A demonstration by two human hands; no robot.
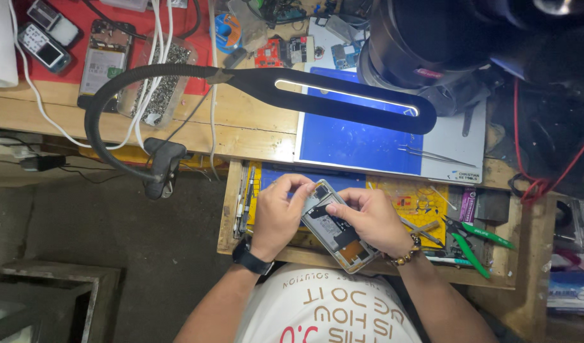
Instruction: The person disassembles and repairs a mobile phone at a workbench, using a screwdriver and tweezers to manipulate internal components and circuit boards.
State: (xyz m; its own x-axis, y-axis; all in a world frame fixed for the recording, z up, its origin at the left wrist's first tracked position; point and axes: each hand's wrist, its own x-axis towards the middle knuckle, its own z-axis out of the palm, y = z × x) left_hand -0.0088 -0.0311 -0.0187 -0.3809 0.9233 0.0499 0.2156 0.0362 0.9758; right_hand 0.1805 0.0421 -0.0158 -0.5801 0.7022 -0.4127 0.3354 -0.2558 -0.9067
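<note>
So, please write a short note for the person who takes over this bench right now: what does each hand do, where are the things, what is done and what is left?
Left hand: grips the upper end of the opened phone, fingers curled on its edge.
Right hand: rests on the phone's middle, fingertips pressing on the inner parts.
The phone is held above the open drawer, tilted, its insides showing.
Nearby: green-handled pliers in the drawer, tweezers on the blue mat, a bent lamp above.
Done: back cover is off.
Left: the phone remains open; what the fingertips are working on is too small to tell.
</note>
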